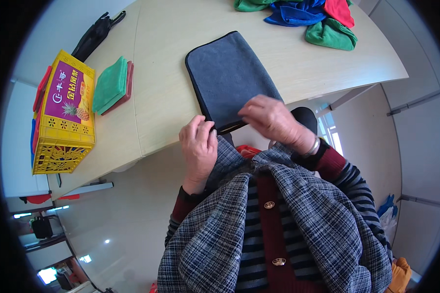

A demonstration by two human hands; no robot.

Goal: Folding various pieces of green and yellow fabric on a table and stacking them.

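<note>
A dark grey cloth (pixel 232 73) with black edging lies folded on the table in front of me, its near edge reaching the table's front. My left hand (pixel 199 149) is closed on the cloth's near left corner, thumb and fingers pinching the black edging. Just above the near edge, to the right, is my right hand (pixel 274 122), slightly blurred. Its fingers are drawn together in a pinch; whatever they may hold is too small or hidden to make out. Between the hands, the near edge of the cloth tilts over the table's edge.
Folded green cloths (pixel 111 87) with reddish ones beneath lie at the left, beside a yellow plastic crate (pixel 66 122) with a purple panel. A black pouch (pixel 95 36) sits behind the crate. Crumpled blue (pixel 293 13), green and red cloths are heaped at the far right.
</note>
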